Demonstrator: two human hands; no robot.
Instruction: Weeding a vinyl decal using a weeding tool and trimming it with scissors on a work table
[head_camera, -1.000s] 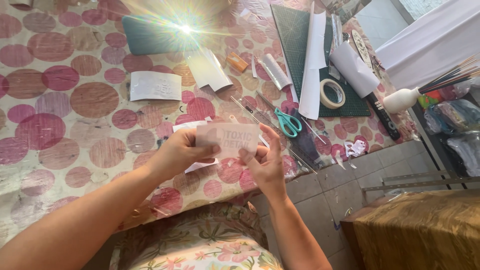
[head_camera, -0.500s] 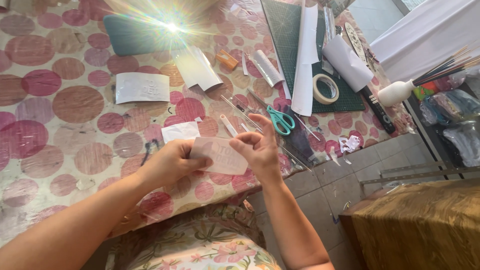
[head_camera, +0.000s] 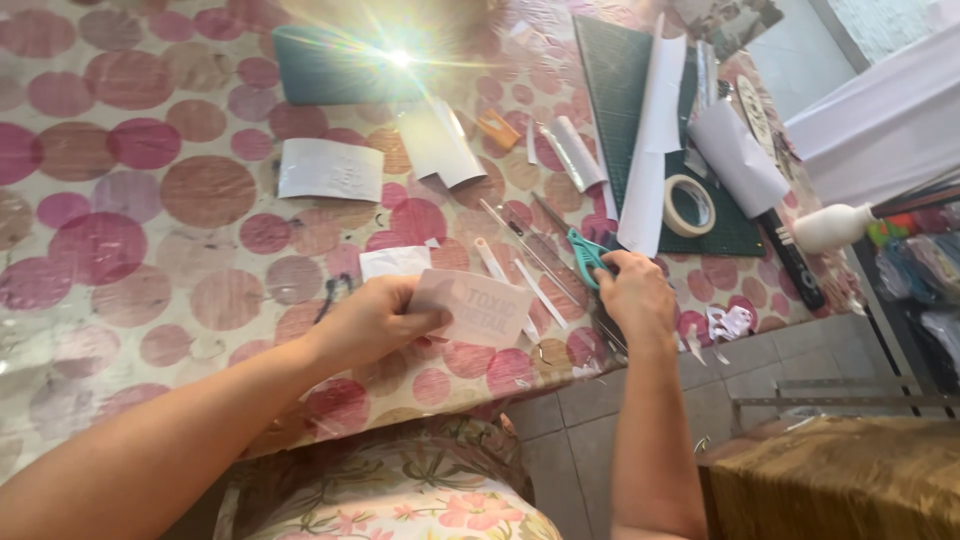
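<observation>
My left hand (head_camera: 375, 320) holds a small pale pink card (head_camera: 478, 308) with printed letters by its left edge, just above the table's near edge. My right hand (head_camera: 632, 295) is off the card, to its right. Its fingers are curled over the teal-handled scissors (head_camera: 583, 250), which lie on the dotted tablecloth (head_camera: 150, 250). Only the teal handle loops show past my fingers; the blades are hidden under the hand. Thin clear sticks (head_camera: 520, 245) lie between the card and the scissors.
A roll of masking tape (head_camera: 688, 205) and a long white paper strip (head_camera: 650, 150) lie on a dark green cutting mat (head_camera: 610, 80). White paper pieces (head_camera: 330, 170), a teal pad (head_camera: 330, 65) and a white bottle (head_camera: 835, 225) are farther off. Tiled floor and a brown cloth (head_camera: 830, 480) lie at the right.
My right hand let go of the card and moved right onto the scissors. My left hand keeps the card alone, now a little lower and closer to me.
</observation>
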